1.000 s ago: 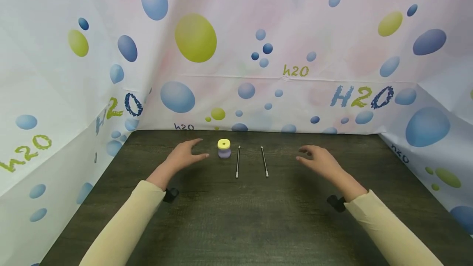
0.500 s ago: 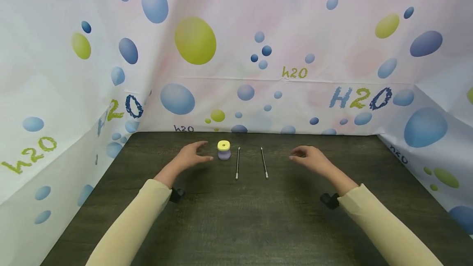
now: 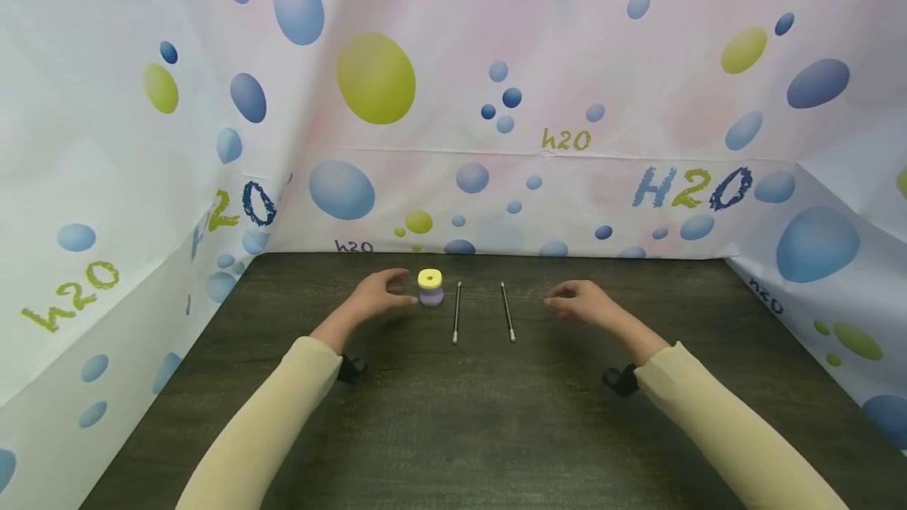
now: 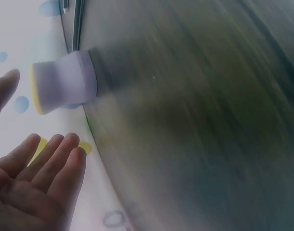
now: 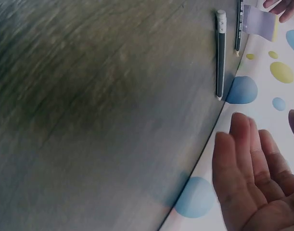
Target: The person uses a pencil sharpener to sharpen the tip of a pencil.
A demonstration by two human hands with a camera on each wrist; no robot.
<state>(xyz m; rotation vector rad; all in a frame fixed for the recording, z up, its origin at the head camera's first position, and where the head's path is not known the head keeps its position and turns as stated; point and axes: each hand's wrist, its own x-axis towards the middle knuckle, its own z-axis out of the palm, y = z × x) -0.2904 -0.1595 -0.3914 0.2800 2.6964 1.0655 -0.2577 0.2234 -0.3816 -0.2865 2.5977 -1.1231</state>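
Note:
A purple, waisted pencil sharpener with a yellow top and a small hole in it stands upright on the dark table. Just left of it is my left hand, thumb and fingers spread and holding nothing. In the left wrist view the sharpener lies beyond the fingertips, apart from them. Two dark pencils with white erasers, one left and one right, lie side by side, erasers toward me. My right hand hovers right of the right pencil, fingers gently bent, nothing in it.
A dark wood-grain table spreads out in front of me. White sheeting printed with coloured drops and H2O lettering walls in its back and both sides. A black strap device sits at each wrist.
Both hands have moved inward over the table, the left toward the sharpener and the right toward the right pencil. The sharpener and pencils have stayed in place.

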